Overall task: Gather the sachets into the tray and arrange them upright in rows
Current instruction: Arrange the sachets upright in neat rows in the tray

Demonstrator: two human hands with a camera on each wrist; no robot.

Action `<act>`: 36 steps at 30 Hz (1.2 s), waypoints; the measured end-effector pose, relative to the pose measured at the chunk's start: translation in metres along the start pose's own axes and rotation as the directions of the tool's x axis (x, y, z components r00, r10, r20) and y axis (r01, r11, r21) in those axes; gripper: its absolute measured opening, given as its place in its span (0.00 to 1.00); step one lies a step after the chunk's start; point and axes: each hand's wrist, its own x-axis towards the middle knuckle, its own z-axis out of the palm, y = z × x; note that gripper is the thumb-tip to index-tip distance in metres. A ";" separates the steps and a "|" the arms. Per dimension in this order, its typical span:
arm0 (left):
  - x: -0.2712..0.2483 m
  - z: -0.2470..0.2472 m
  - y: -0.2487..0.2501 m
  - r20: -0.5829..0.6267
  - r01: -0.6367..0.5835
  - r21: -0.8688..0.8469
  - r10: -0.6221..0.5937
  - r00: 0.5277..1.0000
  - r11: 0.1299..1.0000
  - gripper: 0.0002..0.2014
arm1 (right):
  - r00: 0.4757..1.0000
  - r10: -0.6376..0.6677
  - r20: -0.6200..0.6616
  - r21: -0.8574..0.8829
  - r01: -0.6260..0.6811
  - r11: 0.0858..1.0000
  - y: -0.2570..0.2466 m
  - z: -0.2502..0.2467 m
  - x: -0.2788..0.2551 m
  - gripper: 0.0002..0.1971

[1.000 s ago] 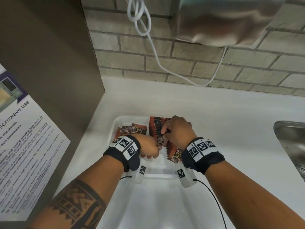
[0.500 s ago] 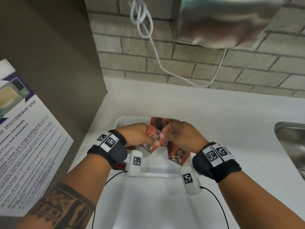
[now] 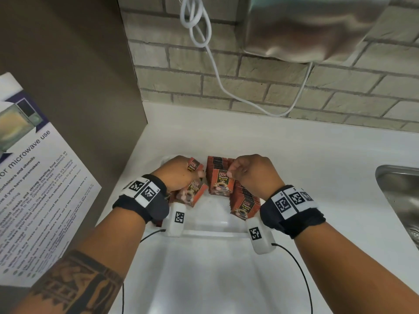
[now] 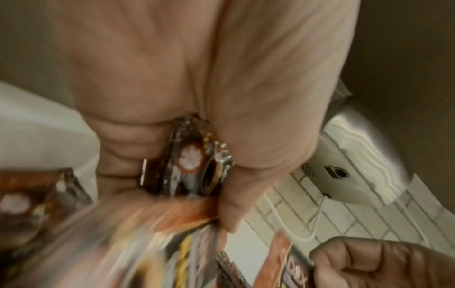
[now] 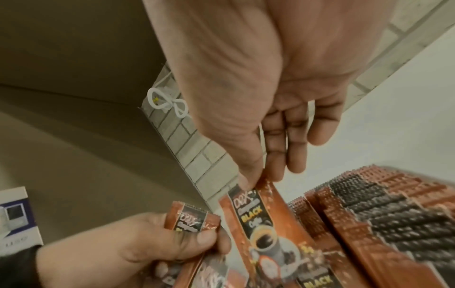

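Note:
A clear plastic tray [image 3: 213,232] sits on the white counter. Orange-and-black coffee sachets stand upright in two rows, one in the middle [image 3: 218,164] and one on the right [image 3: 246,200]. My left hand [image 3: 181,175] grips a small bunch of sachets [image 3: 193,165] over the tray's left side; the same bunch shows in the left wrist view [image 4: 194,163]. My right hand [image 3: 249,175] pinches the top edge of one sachet [image 3: 221,183] between thumb and forefinger, at the front of the middle row. In the right wrist view that pinched sachet [image 5: 261,224] hangs beside the rows [image 5: 369,214].
A steel sink [image 3: 401,196] lies at the right edge. A brown panel with a microwave-use notice [image 3: 34,189] closes the left side. A brick wall with a white cable [image 3: 217,71] and a metal dispenser [image 3: 313,26] stands behind the counter.
My left hand rose from the tray floor holding a bunch of sachets. My right hand took one sachet from that bunch and carried it right, to the front of the middle row.

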 end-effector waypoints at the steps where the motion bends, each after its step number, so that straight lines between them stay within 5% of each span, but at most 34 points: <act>1: 0.000 -0.001 -0.001 0.015 0.039 0.004 -0.039 0.999 0.999 0.08 | 1.000 -0.006 0.005 -0.024 0.007 1.000 0.002 0.002 0.000 0.05; 11: -0.006 0.018 0.010 0.182 0.045 0.265 -0.096 0.979 0.963 0.09 | 0.998 -0.023 -0.054 -0.111 0.017 0.994 0.018 0.029 0.008 0.06; 17: -0.004 0.029 0.013 0.401 0.032 0.388 -0.200 0.894 0.921 0.14 | 1.000 0.016 -0.015 -0.182 -0.019 0.983 0.016 0.032 0.009 0.07; 36: 0.026 0.057 0.017 0.413 0.053 0.516 -0.303 0.859 0.855 0.16 | 0.996 0.056 0.070 -0.260 -0.036 0.965 0.013 0.030 0.015 0.09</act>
